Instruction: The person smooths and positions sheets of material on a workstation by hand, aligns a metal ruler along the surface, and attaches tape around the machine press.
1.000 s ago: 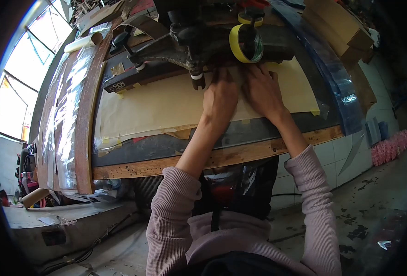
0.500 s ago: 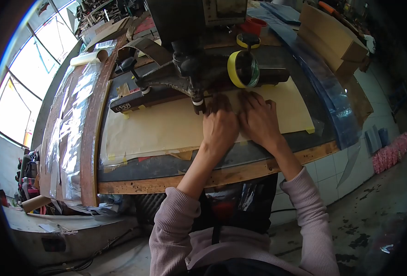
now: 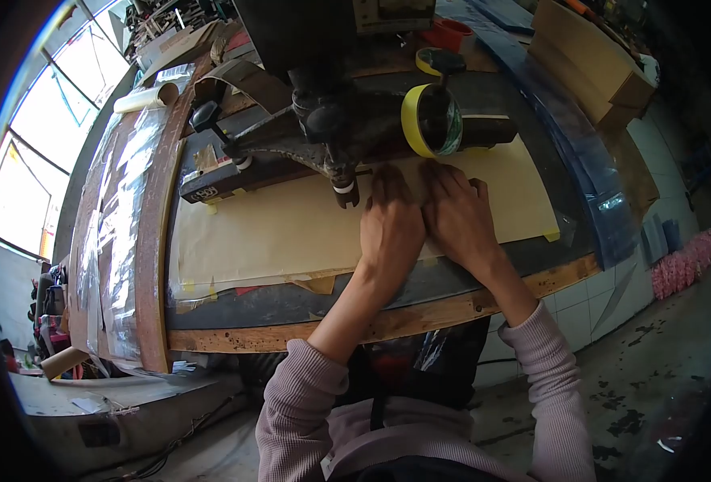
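Note:
My left hand [image 3: 393, 223] rests on a cream sheet [image 3: 275, 233] spread over the dark tabletop, just right of the machine's forked metal tip [image 3: 347, 197]. Close beside it is my right hand [image 3: 460, 215], below a yellow-edged ring like a tape roll [image 3: 420, 120]. Both hands have fingers bent and held together, with fingertips at the near side of a long dark bar [image 3: 211, 185] lying across the sheet. Shadow covers the fingertips, so whatever they grip cannot be made out. Yellow tape [image 3: 551, 235] marks the sheet's right corner.
Above my hands hangs the dark machine head [image 3: 299, 32]. Clear plastic film [image 3: 126, 241] covers a board on the left, and bluish plastic [image 3: 580, 169] drapes the right side. A cardboard box [image 3: 588, 64] stands at the back right. A wooden edge [image 3: 243, 341] borders the table's front.
The camera view has shifted a little. My left hand now shows a small gap from the forked metal tip, which it overlapped before. Both hands stay close together on the sheet.

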Demonstrator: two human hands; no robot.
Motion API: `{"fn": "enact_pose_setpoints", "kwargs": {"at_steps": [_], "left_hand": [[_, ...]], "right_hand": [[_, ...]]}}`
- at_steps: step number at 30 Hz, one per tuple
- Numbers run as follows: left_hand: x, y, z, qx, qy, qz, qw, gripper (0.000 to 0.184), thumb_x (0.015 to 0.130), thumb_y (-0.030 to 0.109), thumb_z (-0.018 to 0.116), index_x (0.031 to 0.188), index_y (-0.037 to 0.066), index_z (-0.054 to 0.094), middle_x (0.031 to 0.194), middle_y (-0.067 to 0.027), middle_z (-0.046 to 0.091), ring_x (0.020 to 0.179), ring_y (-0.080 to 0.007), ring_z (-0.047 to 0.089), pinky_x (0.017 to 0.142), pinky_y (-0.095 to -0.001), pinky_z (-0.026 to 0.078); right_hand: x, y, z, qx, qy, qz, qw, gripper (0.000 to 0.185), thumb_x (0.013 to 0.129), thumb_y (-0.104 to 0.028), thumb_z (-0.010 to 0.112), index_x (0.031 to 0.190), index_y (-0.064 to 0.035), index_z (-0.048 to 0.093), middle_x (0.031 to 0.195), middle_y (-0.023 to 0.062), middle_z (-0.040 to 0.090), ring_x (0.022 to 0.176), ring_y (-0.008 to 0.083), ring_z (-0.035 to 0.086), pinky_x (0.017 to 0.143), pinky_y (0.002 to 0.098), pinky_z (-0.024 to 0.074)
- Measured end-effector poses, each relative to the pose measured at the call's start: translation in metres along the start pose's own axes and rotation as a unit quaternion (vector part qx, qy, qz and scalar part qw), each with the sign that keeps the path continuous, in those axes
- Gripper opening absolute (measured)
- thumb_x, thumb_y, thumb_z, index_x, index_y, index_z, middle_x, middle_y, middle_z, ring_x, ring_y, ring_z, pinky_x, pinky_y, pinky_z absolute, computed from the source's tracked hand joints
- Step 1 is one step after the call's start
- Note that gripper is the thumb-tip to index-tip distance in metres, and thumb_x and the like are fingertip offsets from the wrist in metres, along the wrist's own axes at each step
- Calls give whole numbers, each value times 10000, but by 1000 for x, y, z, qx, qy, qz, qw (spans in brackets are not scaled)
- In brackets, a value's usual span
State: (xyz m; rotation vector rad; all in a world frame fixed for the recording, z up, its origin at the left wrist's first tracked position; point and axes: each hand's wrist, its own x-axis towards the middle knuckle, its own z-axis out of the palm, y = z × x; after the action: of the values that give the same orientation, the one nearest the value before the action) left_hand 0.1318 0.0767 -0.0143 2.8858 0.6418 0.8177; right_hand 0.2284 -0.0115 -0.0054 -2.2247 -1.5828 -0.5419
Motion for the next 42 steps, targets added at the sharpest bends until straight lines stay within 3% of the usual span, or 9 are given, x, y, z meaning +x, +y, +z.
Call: {"fn": "enact_pose_setpoints", "kwargs": {"at_steps": [12, 15, 18, 27, 30, 33, 36, 39, 42], "left_hand": [[0, 0, 6, -18, 26, -21, 999, 459, 797, 101, 565, 1142, -194, 498, 1226, -310, 480, 1163, -404, 477, 906, -382, 506], [1, 0, 3, -35, 0, -34, 999, 531, 782, 80, 563, 1207, -206, 424, 1280, -326, 435, 1204, -392, 468, 911, -372, 516], [0, 0, 7, -4, 32, -17, 999, 456, 779, 87, 565, 1142, -181, 497, 1210, -299, 487, 1141, -394, 491, 899, -383, 512], [2, 1, 3, 27, 37, -8, 999, 461, 731, 55, 567, 1131, -166, 507, 1186, -268, 505, 1090, -369, 518, 830, -373, 544], [2, 1, 3, 33, 28, -8, 999, 472, 732, 62, 572, 1139, -166, 502, 1188, -273, 501, 1080, -370, 526, 832, -373, 544], [2, 3, 3, 19, 15, -25, 999, 491, 738, 67, 577, 1159, -169, 488, 1185, -282, 498, 1073, -376, 532, 840, -375, 542], [2, 2, 0, -13, -12, -26, 1000, 477, 764, 39, 526, 1161, -218, 469, 1238, -320, 473, 1177, -403, 488, 881, -376, 528], [3, 1, 1, -30, -6, -26, 999, 469, 770, 24, 518, 1165, -222, 457, 1243, -335, 461, 1197, -417, 474, 898, -386, 523], [2, 0, 2, -40, -7, -30, 999, 471, 771, 11, 511, 1173, -224, 444, 1245, -347, 454, 1199, -431, 468, 902, -396, 521]], "right_hand": [[1, -1, 0, -7, 1, 3, 1000, 437, 824, -220, 543, 1194, 11, 563, 1255, 105, 560, 1146, 199, 495, 905, 437, 379], [0, 0, 2, -6, 7, 4, 1000, 434, 824, -220, 544, 1192, 10, 563, 1255, 102, 559, 1143, 199, 495, 904, 445, 379], [1, -1, 0, -13, -2, 1, 1000, 432, 828, -218, 543, 1194, 10, 561, 1256, 100, 559, 1142, 201, 494, 903, 451, 378], [0, 2, -1, 19, 3, 3, 1000, 433, 825, -215, 549, 1191, 16, 561, 1249, 100, 560, 1141, 205, 491, 897, 463, 381], [1, 1, -4, 29, -46, 21, 998, 501, 820, -163, 533, 1292, -3, 488, 1304, 114, 522, 1202, 228, 460, 921, 455, 367], [0, 1, -1, 7, 7, 5, 1000, 432, 825, -215, 544, 1187, 21, 562, 1236, 99, 567, 1135, 205, 492, 885, 460, 386], [0, 1, 2, 6, 12, 5, 1000, 427, 824, -214, 537, 1176, 25, 569, 1233, 101, 570, 1126, 205, 494, 884, 458, 386], [1, -2, -2, 22, -33, 28, 999, 482, 825, -181, 539, 1271, 0, 510, 1303, 108, 526, 1196, 231, 462, 931, 462, 362], [1, -2, 2, 6, 20, 8, 1000, 419, 823, -207, 530, 1164, 34, 576, 1236, 106, 570, 1115, 209, 494, 880, 461, 385]]}}
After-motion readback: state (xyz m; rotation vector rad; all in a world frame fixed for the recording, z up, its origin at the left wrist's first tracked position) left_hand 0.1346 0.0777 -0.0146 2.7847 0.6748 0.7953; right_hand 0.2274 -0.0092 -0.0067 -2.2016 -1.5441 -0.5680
